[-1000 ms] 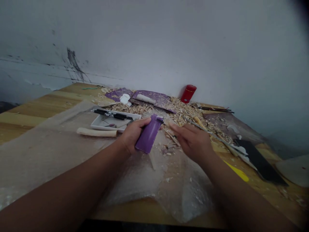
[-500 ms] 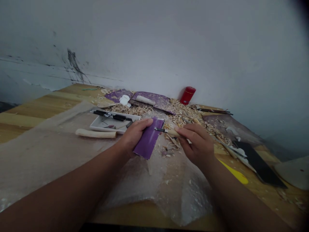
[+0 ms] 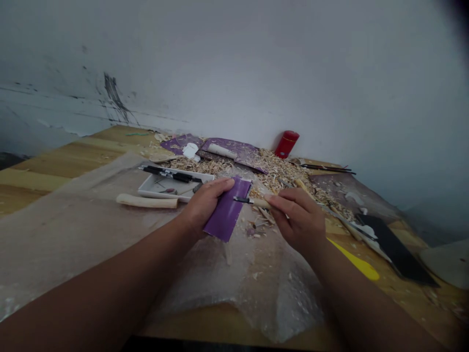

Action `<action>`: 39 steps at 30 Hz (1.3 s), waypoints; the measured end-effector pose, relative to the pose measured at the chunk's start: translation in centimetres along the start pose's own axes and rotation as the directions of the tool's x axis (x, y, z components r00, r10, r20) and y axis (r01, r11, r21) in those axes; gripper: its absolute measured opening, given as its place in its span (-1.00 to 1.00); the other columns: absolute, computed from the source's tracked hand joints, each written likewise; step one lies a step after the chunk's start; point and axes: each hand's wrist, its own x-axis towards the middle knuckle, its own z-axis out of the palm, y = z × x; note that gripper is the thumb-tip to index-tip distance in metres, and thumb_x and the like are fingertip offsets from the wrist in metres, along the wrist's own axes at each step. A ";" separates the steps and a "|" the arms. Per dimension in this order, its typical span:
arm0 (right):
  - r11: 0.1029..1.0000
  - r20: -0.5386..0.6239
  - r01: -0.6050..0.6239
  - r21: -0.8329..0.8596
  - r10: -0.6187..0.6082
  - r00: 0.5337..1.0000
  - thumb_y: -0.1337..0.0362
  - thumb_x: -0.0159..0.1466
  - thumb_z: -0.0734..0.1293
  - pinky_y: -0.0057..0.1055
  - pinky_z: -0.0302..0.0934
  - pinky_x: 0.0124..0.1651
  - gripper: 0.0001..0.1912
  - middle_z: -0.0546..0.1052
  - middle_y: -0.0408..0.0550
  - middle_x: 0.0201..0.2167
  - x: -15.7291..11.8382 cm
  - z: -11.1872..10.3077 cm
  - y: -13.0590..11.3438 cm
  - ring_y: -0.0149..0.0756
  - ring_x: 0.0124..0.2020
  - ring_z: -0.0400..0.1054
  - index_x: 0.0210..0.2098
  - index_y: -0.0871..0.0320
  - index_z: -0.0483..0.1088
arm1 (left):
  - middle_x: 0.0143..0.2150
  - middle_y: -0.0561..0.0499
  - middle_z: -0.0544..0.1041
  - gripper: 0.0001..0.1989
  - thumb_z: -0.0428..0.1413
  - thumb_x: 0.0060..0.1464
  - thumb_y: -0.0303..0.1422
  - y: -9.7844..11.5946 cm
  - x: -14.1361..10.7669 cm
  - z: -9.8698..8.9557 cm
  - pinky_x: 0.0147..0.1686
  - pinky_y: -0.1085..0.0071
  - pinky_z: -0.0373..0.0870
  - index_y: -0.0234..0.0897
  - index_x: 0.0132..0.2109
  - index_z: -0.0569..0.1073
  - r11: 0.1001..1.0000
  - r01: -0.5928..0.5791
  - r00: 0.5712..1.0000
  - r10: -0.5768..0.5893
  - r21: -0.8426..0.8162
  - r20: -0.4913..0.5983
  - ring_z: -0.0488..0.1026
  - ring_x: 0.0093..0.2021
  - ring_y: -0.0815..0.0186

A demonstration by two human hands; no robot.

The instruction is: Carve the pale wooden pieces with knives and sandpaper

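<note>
My left hand (image 3: 205, 205) is closed on a flat purple piece (image 3: 226, 215), perhaps sandpaper or card, with the thumb lying on its upper face. In my right hand (image 3: 298, 215) is a carving knife (image 3: 258, 201) with a pale wooden handle and a short dark blade. Its blade lies over the right part of the purple piece and appears to touch it. Left of my left hand, a pale carved wooden stick (image 3: 146, 201) rests on the plastic sheet. Behind that stands a white tray (image 3: 144, 189) holding black pen-like tools (image 3: 172, 174) and small bits.
Wood shavings (image 3: 286, 171) are heaped at the back, near purple sheets (image 3: 242, 149) and a red canister (image 3: 287, 144) by the wall. Clear plastic wrap (image 3: 91, 230) covers much of the wooden table (image 3: 44, 171). To the right lie a yellow piece (image 3: 357, 264) and a black strip (image 3: 395, 249).
The knife blade has shifted slightly down and left across the purple piece. My left hand keeps its hold, and the whole view has moved a little.
</note>
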 end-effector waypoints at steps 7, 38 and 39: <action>0.999 0.037 -0.028 -0.032 0.030 0.999 0.45 0.09 0.27 -0.43 0.18 -0.35 -0.67 0.36 -0.09 -0.38 -0.1 0.0 0.1 -0.38 -0.36 0.26 -0.15 0.05 0.36 | -0.57 0.10 0.37 -0.80 0.13 -0.19 -0.26 0.0 0.0 0.0 -0.59 0.51 0.18 -0.28 -0.41 0.36 1.000 -0.014 1.000 0.015 0.028 -0.013 0.27 -0.62 0.45; 0.966 0.499 0.110 -0.232 0.021 0.867 0.18 0.24 0.12 -0.43 0.02 -0.43 -0.61 0.39 -0.10 -0.49 0.7 -0.5 -1.2 -0.37 -0.46 0.20 0.04 0.09 0.23 | -0.57 0.04 0.40 -0.76 0.11 -0.18 -0.21 -0.6 0.9 -0.7 -0.59 0.46 0.24 -0.31 -0.43 0.37 0.996 0.081 0.995 -0.079 0.023 -0.061 0.31 -0.62 0.40; 0.973 0.514 0.106 -0.206 0.015 0.858 0.19 0.24 0.11 -0.44 0.01 -0.45 -0.61 0.38 -0.10 -0.48 0.6 -0.6 -1.3 -0.39 -0.48 0.20 0.04 0.08 0.22 | -0.58 0.04 0.39 -0.77 0.11 -0.18 -0.21 -0.7 0.9 -0.7 -0.59 0.46 0.24 -0.31 -0.44 0.37 0.996 0.081 0.994 -0.080 0.023 -0.072 0.30 -0.62 0.40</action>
